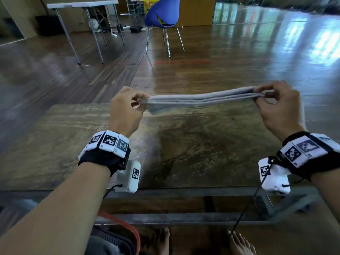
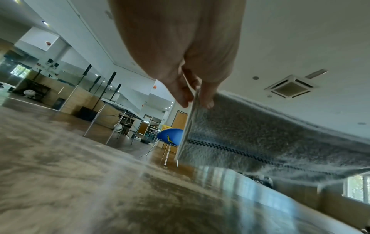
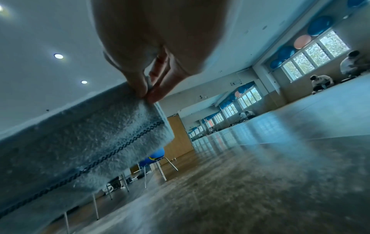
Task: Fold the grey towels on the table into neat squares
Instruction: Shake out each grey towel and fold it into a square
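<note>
A grey towel (image 1: 200,99), folded into several layers, hangs stretched between both hands above the far part of the wooden table (image 1: 184,153). My left hand (image 1: 141,102) pinches its left end and my right hand (image 1: 261,96) pinches its right end. In the left wrist view the towel (image 2: 260,131) hangs below my left hand (image 2: 195,101), showing a dark stitched stripe. The right wrist view shows the towel (image 3: 80,139) drooping from my right hand (image 3: 147,95), clear of the tabletop. No other towel is in view.
The table's near edge (image 1: 184,192) has a metal frame below it. A blue chair (image 1: 161,13) stands on the wooden floor beyond the table, and a white folding table (image 1: 82,4) is at the far left. People sit far off by the windows (image 3: 320,80).
</note>
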A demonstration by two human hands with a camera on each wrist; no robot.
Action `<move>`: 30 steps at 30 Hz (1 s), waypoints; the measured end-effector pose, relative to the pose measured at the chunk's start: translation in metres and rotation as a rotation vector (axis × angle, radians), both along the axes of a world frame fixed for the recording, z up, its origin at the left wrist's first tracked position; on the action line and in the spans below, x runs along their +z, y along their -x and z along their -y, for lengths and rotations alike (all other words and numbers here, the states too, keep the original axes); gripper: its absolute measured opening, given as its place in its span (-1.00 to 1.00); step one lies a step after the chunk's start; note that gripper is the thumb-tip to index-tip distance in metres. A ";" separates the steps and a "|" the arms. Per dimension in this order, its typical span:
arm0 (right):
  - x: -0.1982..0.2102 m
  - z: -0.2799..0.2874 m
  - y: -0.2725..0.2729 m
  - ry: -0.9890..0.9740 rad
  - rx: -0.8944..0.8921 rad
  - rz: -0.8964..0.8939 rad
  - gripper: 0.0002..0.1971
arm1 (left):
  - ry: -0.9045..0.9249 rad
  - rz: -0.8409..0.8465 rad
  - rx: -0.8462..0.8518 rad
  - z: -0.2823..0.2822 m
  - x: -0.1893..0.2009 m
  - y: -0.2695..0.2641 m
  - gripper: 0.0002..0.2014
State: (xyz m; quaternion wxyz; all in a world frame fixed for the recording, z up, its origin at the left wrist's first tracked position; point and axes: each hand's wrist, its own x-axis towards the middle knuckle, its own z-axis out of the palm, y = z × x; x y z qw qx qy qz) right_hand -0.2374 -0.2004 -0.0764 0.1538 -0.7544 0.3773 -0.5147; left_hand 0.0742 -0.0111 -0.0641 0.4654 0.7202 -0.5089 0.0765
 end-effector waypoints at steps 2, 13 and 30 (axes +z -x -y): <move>-0.010 -0.005 0.009 -0.109 0.043 -0.115 -0.79 | -0.145 -0.026 -0.019 -0.008 -0.011 0.003 -0.93; -0.075 -0.025 0.013 -0.494 0.020 -0.691 -0.91 | -0.682 -0.276 0.206 -0.001 -0.065 0.007 -0.65; -0.054 -0.050 -0.029 -0.136 0.031 -0.871 -0.77 | -0.796 0.018 0.002 0.015 -0.050 0.047 -0.35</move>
